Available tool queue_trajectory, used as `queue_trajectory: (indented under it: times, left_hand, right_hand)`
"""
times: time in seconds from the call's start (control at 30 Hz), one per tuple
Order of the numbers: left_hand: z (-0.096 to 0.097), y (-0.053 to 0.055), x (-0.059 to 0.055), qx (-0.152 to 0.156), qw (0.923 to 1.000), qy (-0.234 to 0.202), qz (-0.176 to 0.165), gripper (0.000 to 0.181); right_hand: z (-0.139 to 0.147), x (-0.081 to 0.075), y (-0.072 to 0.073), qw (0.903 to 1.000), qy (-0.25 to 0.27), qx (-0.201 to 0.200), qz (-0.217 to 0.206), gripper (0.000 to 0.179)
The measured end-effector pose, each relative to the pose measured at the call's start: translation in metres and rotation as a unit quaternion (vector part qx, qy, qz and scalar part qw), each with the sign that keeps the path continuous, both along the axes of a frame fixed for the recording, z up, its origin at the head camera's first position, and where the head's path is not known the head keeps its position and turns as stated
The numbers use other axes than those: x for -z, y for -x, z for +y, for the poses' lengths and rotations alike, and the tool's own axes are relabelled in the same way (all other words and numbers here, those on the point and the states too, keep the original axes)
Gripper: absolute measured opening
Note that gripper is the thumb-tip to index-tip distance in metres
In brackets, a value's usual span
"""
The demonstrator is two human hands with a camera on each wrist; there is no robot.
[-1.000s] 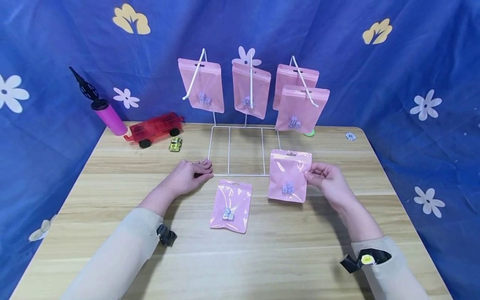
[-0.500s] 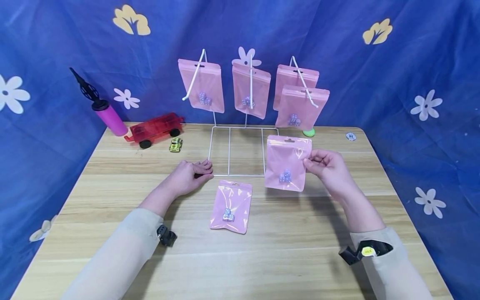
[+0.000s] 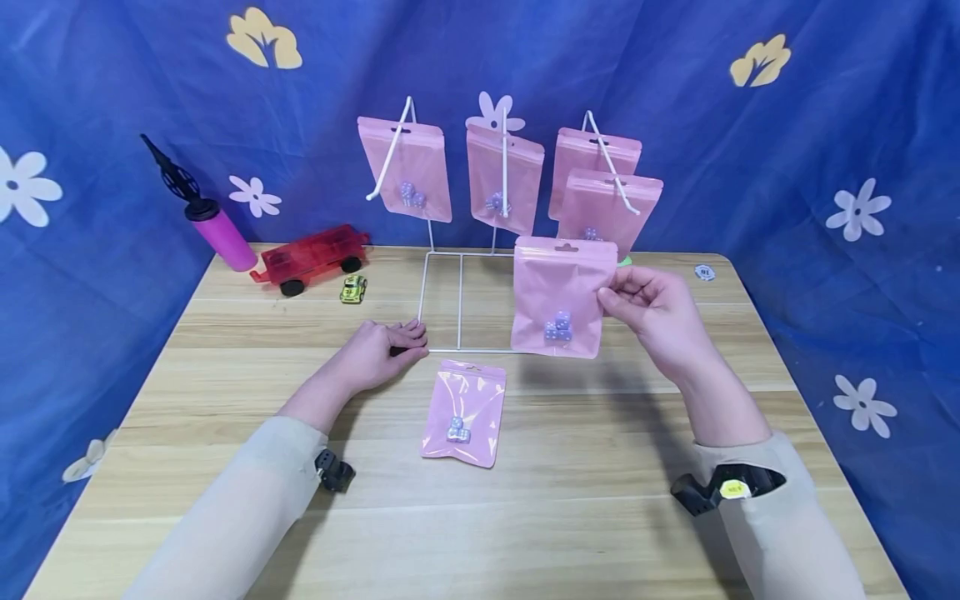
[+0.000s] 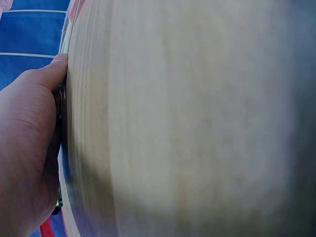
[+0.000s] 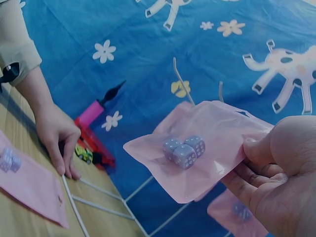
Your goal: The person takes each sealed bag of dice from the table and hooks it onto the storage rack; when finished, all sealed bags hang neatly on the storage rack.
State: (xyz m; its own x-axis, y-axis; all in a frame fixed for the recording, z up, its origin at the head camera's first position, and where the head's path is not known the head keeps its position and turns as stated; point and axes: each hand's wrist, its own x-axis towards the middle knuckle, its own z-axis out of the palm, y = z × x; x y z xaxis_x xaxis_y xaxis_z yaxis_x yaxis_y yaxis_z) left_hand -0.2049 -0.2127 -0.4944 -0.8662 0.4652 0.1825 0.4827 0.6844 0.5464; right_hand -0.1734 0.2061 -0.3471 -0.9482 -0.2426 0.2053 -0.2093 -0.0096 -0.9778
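My right hand [image 3: 660, 325] pinches the right edge of a pink zip bag [image 3: 551, 279], held upright above the table before the rack's right side. Small purple dice [image 5: 185, 150] show inside it in the right wrist view. My left hand [image 3: 375, 354] holds the front left corner of a white wire display rack [image 3: 460, 300], thumb and fingertips at its base wires. Pink bags hang from the rack's hooks: a left bag [image 3: 416, 162], a middle bag [image 3: 521, 183] and two on the right, the front bag [image 3: 615, 204] partly covered by the held one. Another pink bag [image 3: 480, 396] lies flat between my hands.
Back left stand a pink pump [image 3: 221, 237] with a black nozzle, a red toy trailer [image 3: 315, 254] and a small yellow toy car [image 3: 353, 289]. A round white token [image 3: 704, 272] lies back right. A blue patterned cloth [image 3: 750, 150] hangs behind the table.
My right hand has lifted the pink bag up and leftward toward the rack, now overlapping the front right hanging bag. My left hand stays at the rack's corner.
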Motion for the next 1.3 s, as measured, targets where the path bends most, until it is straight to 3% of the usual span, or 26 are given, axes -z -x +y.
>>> queue_trajectory:
  times: [0.2,0.73,1.3]
  left_hand:
    - [0.002,0.000,-0.001,-0.003,1.0000,0.002,-0.006,0.028]
    - [0.001,0.000,-0.001,-0.010,0.9999,0.000,-0.013,0.028]
    - [0.002,-0.002,-0.004,-0.008,0.9999,-0.002,-0.015,0.027]
  right_hand:
    - [-0.012,-0.011,-0.001,0.9995,-0.003,-0.010,0.030,0.008]
    - [-0.042,-0.030,0.001,0.9975,0.033,-0.032,0.053,0.013]
    - [-0.064,-0.025,0.021,0.9978,0.044,-0.036,0.034,0.009]
